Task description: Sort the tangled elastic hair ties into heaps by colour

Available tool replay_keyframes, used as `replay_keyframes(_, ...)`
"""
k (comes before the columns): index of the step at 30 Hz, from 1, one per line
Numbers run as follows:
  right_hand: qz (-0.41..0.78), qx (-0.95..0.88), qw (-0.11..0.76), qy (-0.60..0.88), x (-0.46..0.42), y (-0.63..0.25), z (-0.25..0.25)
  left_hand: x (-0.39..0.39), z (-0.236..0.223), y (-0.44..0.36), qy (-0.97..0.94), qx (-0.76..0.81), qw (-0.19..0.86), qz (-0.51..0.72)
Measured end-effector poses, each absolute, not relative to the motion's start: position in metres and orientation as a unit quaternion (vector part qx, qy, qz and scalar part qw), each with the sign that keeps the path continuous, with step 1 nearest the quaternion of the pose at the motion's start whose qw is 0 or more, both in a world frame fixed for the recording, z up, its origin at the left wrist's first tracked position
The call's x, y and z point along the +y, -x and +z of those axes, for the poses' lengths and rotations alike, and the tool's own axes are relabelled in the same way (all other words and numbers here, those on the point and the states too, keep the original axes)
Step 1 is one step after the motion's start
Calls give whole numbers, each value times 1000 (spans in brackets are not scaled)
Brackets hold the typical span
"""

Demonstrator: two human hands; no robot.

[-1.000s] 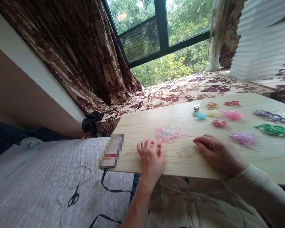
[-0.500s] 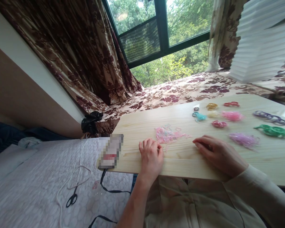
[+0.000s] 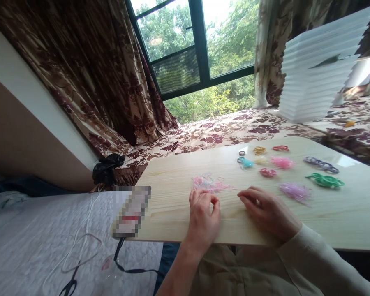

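My left hand [image 3: 203, 216] is at the near edge of a loose pile of small pink and pale elastic bands [image 3: 208, 182]. Its fingers are curled, with thumb and forefinger drawn together; whatever lies between them is hidden. My right hand [image 3: 269, 211] rests on its side on the table to the right of that pile, fingers bent and tips close together, and I cannot make out anything in them. Beyond it lie a lilac heap of bands [image 3: 296, 192], a pink heap [image 3: 282, 163] and a teal heap [image 3: 247, 163].
Green hair ties [image 3: 326, 180], dark purple ones [image 3: 321, 164], and red ones [image 3: 280, 148] lie on the wooden table [image 3: 169, 197]. A blurred-out flat object [image 3: 131, 211] sits at the left edge. Scissors [image 3: 69, 286] and white cable lie on the bed. A white pleated shade [image 3: 314, 78] stands behind.
The view has swung right and up, so the table sits lower and further left. My left hand has moved right, closer to my right hand, and its thumb and forefinger have come together.
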State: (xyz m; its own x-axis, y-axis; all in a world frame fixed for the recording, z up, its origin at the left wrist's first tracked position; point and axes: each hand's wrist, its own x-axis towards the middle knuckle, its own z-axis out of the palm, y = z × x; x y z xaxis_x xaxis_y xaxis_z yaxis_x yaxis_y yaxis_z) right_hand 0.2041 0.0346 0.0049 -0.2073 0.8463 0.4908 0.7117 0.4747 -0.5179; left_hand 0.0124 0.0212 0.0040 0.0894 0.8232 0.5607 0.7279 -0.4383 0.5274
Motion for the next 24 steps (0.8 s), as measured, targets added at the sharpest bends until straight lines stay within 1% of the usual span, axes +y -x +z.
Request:
replay_keyframes(3,98,-773,411,473,33,-203,6,24,5,-24,-738,509,74,436)
replay_keyframes(6,104,-776,426,453,32,-202,6,25,6,-31,-738,503,80,442)
replay_keyframes(16,121,-770,441,444,32,-202,5,24,11,-37,-742,499,90,437)
replay_keyframes(24,123,-777,435,438,32,-202,8,24,12,-40,-734,499,125,443)
